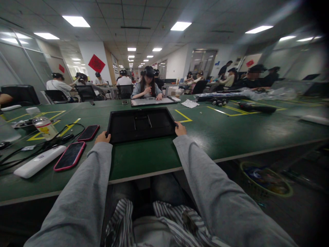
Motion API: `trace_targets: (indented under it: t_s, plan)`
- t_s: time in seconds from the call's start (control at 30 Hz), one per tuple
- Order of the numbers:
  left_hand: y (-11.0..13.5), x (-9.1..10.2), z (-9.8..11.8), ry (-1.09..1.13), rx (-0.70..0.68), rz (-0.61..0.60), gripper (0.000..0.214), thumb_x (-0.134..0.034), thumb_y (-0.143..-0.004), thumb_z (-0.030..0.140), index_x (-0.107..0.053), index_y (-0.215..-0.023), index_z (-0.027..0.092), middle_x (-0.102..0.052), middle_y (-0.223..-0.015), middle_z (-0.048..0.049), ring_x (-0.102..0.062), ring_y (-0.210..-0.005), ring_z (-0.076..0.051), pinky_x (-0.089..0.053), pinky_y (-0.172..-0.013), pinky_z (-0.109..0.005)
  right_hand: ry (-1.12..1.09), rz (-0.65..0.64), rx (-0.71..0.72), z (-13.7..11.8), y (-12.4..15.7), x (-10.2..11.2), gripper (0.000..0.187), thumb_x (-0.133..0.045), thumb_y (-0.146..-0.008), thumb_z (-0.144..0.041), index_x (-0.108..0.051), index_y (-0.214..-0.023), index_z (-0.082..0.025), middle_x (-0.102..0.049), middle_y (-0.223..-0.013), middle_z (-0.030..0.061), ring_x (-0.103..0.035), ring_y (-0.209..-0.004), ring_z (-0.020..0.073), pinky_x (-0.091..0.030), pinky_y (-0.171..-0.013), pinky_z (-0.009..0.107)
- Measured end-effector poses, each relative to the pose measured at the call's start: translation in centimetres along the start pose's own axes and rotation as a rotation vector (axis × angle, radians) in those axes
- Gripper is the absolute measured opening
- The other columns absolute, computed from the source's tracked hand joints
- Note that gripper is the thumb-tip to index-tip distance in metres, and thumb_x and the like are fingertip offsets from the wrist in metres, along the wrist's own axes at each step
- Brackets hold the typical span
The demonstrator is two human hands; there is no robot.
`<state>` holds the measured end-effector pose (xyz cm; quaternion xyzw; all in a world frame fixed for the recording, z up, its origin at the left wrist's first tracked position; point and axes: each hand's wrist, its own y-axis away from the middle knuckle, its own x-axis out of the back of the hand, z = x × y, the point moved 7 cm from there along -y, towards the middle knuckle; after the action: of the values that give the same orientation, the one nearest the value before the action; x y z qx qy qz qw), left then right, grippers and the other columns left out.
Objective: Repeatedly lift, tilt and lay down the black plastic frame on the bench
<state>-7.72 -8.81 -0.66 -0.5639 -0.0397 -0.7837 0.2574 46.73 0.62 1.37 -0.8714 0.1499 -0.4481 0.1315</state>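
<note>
A flat black rectangular panel [142, 124] lies on the green table [231, 132] straight ahead of me. My left hand [102, 138] grips its near left corner, fingers curled over the edge. My right hand [180, 129] holds the near right corner the same way. Both arms are in grey sleeves and stretched forward. The panel's face shows ribs and a thin slanted bar near its middle.
To my left lie two phones with red cases [70, 155] [88, 132], a white power bank [39, 161], black cables and a plastic bottle [45, 127]. A person sits opposite with another panel [151, 101]. Other people sit at tables behind. A basket [266, 180] stands on the floor at right.
</note>
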Motion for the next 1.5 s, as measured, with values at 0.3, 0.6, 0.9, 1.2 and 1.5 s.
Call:
trace_targets:
  t_s: [0.3, 0.6, 0.9, 1.2, 1.5]
  plan:
    - [0.0, 0.0, 0.0, 0.005, -0.001, -0.005, 0.052, -0.046, -0.089, 0.046, -0.051, -0.133, 0.019, -0.062, -0.126, -0.0127, -0.057, -0.118, -0.026, -0.044, -0.095, -0.035, -0.023, 0.001, -0.001, 0.3, -0.2, -0.2, 0.051, -0.043, -0.087, -0.015, -0.051, -0.137, -0.021, -0.062, -0.127, 0.0086, -0.058, -0.115, 0.0244, -0.043, -0.102, 0.042]
    - [0.2, 0.2, 0.1, 0.013, -0.006, -0.008, 0.052, -0.045, -0.089, 0.046, -0.051, -0.133, 0.020, -0.063, -0.125, -0.0123, -0.056, -0.118, -0.026, -0.043, -0.096, -0.035, -0.007, 0.000, -0.004, 0.2, -0.2, -0.1, 0.051, -0.043, -0.087, -0.016, -0.051, -0.137, -0.022, -0.063, -0.125, 0.0085, -0.059, -0.112, 0.0248, -0.044, -0.101, 0.043]
    - [0.4, 0.3, 0.2, 0.005, -0.004, -0.004, 0.052, -0.045, -0.089, 0.046, -0.051, -0.133, 0.020, -0.064, -0.123, -0.0125, -0.057, -0.117, -0.025, -0.044, -0.094, -0.034, 0.002, -0.011, -0.002, 0.0, -0.1, -0.1, 0.051, -0.043, -0.088, -0.015, -0.050, -0.138, -0.020, -0.063, -0.125, 0.0104, -0.058, -0.114, 0.0258, -0.043, -0.101, 0.043]
    - [0.9, 0.7, 0.7, -0.007, 0.004, -0.018, 0.051, -0.044, -0.090, 0.045, -0.050, -0.133, 0.019, -0.063, -0.125, -0.0120, -0.057, -0.117, -0.026, -0.044, -0.094, -0.034, -0.011, -0.010, -0.009, 0.2, -0.1, -0.1, 0.051, -0.044, -0.087, -0.016, -0.050, -0.137, -0.022, -0.063, -0.124, 0.0088, -0.058, -0.113, 0.0249, -0.044, -0.101, 0.043]
    - [0.7, 0.5, 0.5, -0.004, -0.009, 0.006, 0.052, -0.044, -0.089, 0.046, -0.051, -0.133, 0.020, -0.062, -0.126, -0.0119, -0.057, -0.116, -0.027, -0.044, -0.093, -0.036, -0.008, -0.001, -0.007, 0.6, -0.5, -0.5, 0.051, -0.044, -0.087, -0.016, -0.051, -0.137, -0.023, -0.065, -0.122, 0.0085, -0.059, -0.111, 0.0248, -0.044, -0.100, 0.042]
